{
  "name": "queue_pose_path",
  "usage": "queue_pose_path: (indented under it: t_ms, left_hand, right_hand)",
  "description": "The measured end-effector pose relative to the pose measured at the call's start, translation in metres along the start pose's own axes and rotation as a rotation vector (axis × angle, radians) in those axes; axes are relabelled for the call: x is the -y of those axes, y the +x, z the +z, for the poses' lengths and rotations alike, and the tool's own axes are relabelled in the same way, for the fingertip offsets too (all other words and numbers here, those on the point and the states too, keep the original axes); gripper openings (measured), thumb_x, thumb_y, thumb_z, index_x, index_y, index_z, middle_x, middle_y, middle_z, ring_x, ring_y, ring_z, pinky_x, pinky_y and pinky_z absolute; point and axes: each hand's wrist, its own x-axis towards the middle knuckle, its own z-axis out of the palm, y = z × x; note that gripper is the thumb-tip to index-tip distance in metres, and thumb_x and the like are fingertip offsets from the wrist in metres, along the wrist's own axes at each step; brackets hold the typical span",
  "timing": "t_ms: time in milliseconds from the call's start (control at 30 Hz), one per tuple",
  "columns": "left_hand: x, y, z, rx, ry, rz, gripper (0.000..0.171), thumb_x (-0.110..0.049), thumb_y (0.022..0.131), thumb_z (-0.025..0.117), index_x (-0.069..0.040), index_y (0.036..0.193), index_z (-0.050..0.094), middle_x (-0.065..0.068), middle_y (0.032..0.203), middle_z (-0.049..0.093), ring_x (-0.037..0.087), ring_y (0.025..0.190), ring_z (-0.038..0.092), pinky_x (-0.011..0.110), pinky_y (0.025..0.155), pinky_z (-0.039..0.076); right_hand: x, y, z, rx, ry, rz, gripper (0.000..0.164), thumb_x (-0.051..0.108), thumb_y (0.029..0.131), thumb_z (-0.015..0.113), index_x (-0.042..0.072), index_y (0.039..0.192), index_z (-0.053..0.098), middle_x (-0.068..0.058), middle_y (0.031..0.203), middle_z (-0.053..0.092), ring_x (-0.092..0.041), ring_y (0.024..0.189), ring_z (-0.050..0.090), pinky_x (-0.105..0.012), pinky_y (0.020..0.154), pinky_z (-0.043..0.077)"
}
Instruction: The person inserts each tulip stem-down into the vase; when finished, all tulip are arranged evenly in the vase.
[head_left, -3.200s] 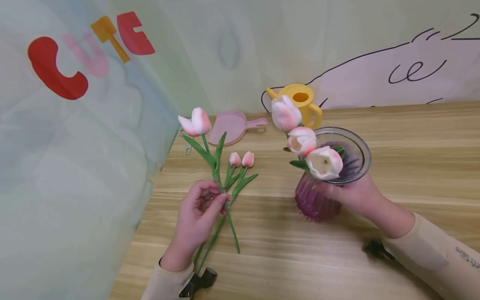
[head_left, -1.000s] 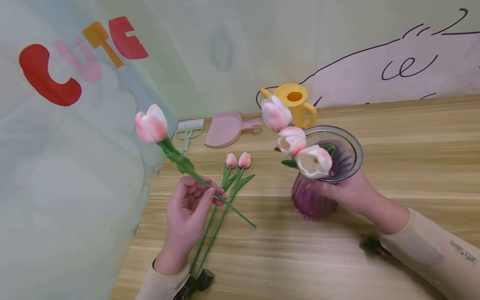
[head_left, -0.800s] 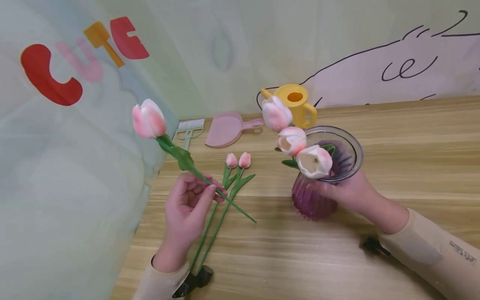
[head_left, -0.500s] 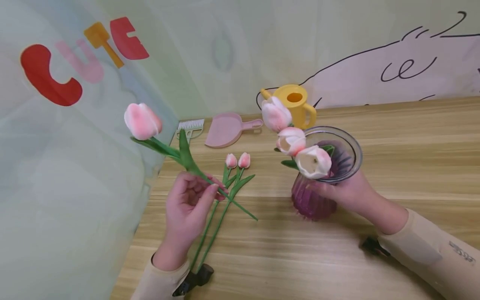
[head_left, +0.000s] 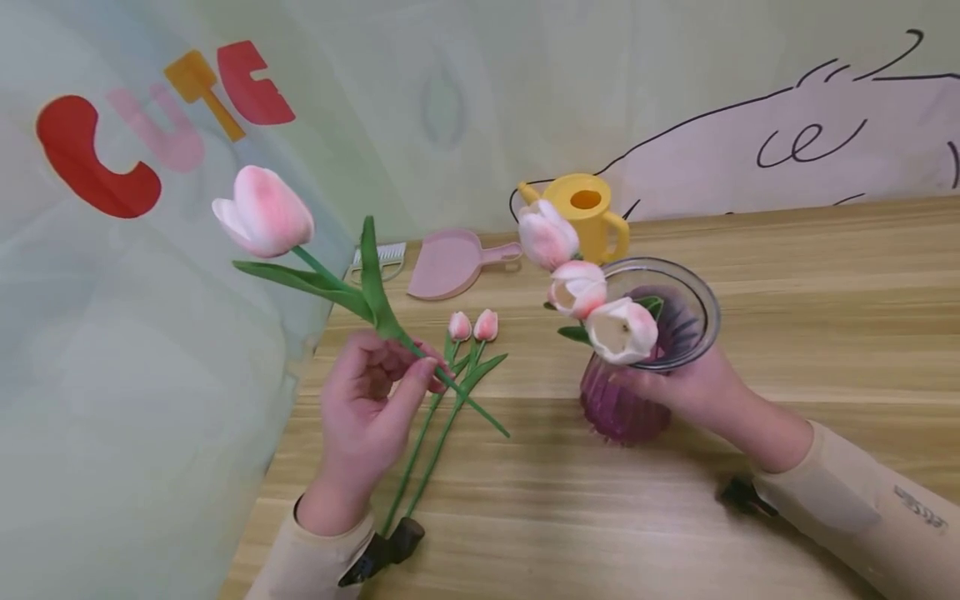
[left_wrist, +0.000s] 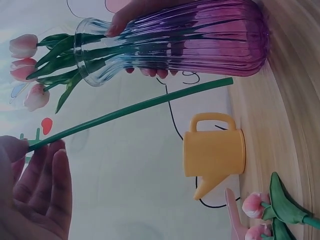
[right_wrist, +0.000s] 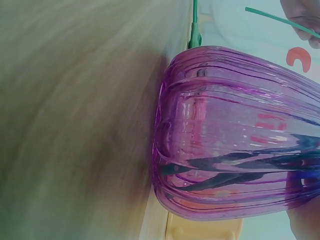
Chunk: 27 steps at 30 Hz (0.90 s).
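Observation:
Between thumb and fingers, my left hand (head_left: 371, 400) pinches the green stem of a pink-and-white artificial tulip (head_left: 272, 212), its bloom leaning up and to the left. The lower stem (left_wrist: 135, 107) points toward the vase in the left wrist view. My right hand (head_left: 693, 387) grips the ribbed glass vase (head_left: 626, 408), clear at the rim and purple toward the base. Three tulips (head_left: 576, 289) stand in the vase, tilted left over its rim. Two more tulips (head_left: 472, 325) lie on the table beneath the left hand.
A yellow watering can (head_left: 588, 212) stands behind the vase by the back wall. Left of it lie a pink dustpan (head_left: 447, 262) and a pale green brush (head_left: 382, 260). A printed cloth wall (head_left: 187, 350) borders the table's left side.
My left hand has lifted the tulip off the table and tipped its bloom to the left, then raised it closer to the camera. The right hand keeps holding the vase in place.

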Motion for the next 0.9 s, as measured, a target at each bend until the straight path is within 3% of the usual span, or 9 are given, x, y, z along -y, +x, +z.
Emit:
queue_pose_path:
  t_ms: [600,900]
  left_hand:
    - [0.0,0.011,0.01,-0.012,-0.026,0.077,0.027,0.003,0.095,0.07,0.02,0.098,0.048,0.004,0.09,0.07,0.013,0.072,0.071,0.023,0.063,0.06]
    - [-0.001,0.017,0.011,-0.019,-0.04,0.109,0.024,0.009,0.093,0.068,0.02,0.095,0.047,0.005,0.09,0.071,0.015,0.07,0.07,0.024,0.062,0.06]
  right_hand:
    - [-0.001,0.001,-0.001,-0.004,0.001,-0.019,0.076,-0.013,0.065,0.081,0.005,0.132,0.052,0.001,0.12,0.067,-0.011,0.11,0.063,-0.02,0.101,0.049]
    - [-0.001,0.0,0.0,-0.001,0.005,-0.038,0.077,-0.015,0.064,0.08,0.005,0.133,0.052,-0.002,0.122,0.066,-0.012,0.11,0.063,-0.018,0.1,0.05]
